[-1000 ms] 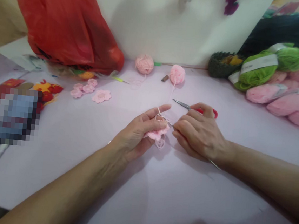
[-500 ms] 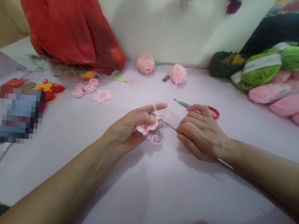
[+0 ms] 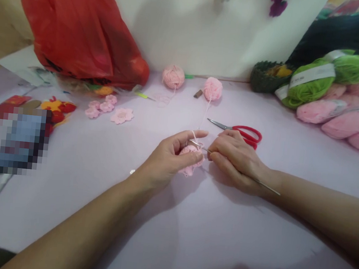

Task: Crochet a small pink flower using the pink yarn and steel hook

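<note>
My left hand (image 3: 169,157) is shut on a small pink crochet piece (image 3: 190,168), partly hidden by my fingers. My right hand (image 3: 237,160) holds a steel crochet hook (image 3: 268,187) like a pencil, and the hook's tip reaches the top of the piece. A strand of pink yarn rises from the work to a pink yarn ball (image 3: 212,89) on the table. Red-handled scissors (image 3: 247,134) lie open-bladed just beyond my right fingers, apparently without being held.
Near the wall sit a second pink yarn ball (image 3: 173,76) and a red plastic bag (image 3: 78,27). Pink crochet flowers (image 3: 122,115) lie on the lilac surface. Green yarn skeins (image 3: 309,85), pink yarn skeins (image 3: 348,123) and a dark green basket (image 3: 269,77) stand right.
My hands have drawn closer together, and the crochet piece is bunched in my left fingers with its loose loop no longer showing. My right hand has moved off the scissors, which now show fully.
</note>
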The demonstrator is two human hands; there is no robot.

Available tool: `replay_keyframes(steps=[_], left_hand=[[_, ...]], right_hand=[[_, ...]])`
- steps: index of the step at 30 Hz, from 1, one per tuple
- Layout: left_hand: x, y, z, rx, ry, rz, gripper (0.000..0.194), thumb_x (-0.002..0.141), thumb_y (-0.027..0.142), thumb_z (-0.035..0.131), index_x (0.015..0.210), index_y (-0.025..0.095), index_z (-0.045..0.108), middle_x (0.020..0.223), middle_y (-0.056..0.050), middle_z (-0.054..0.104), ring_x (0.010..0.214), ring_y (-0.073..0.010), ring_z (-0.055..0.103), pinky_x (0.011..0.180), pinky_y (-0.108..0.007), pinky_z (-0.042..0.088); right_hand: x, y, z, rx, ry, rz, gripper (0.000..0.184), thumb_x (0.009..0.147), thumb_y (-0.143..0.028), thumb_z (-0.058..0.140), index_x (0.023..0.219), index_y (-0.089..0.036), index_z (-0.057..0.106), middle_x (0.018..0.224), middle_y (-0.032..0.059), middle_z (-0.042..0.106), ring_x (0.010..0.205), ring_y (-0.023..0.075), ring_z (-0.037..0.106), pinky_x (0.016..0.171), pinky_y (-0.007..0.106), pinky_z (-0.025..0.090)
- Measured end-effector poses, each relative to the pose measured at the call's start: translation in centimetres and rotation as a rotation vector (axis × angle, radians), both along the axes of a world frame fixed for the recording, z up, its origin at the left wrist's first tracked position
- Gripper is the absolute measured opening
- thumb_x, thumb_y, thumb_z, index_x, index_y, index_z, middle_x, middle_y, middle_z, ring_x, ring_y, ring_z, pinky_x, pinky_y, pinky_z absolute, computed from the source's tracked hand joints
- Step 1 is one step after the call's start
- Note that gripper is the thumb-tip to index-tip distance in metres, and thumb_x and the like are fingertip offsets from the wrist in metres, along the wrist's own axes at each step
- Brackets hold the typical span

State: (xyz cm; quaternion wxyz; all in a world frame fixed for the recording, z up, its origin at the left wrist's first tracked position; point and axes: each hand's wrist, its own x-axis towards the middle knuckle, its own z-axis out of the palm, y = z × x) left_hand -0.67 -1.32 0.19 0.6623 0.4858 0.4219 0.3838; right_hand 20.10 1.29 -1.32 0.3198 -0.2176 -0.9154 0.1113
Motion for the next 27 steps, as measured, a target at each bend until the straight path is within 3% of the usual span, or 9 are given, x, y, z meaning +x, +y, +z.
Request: replay_keyframes(steps=[8,27], left_hand=[[0.67,-0.30,-0.10,0.109,0.147,0.115,0.053,0.084,0.022,0.071,0.136,0.021,0.059,0.073,0.005,0.054,0.064,-0.0053,0.048,0.059,-0.017,0.040],[0.38,-0.14,0.06,0.031,0.090,0.082,0.057,0.079,0.021,0.072,0.135,0.023,0.059,0.088,0.000,0.060,0.073,-0.0103,0.053,0.066,-0.023,0.043]], right_hand=[[-0.12,-0.06,0.02,0.037,-0.030,-0.045,0.020,0.102,-0.020,0.036,0.088,-0.017,0.050,0.077,0.0029,0.057,0.071,0.0160,0.051,0.083,0.042,0.039],[0.01,0.14,-0.13,0.003,-0.002,-0.048,0.020,0.102,-0.022,0.036,0.089,-0.018,0.051,0.078,0.0027,0.058,0.072,0.0162,0.053,0.083,0.040,0.038]])
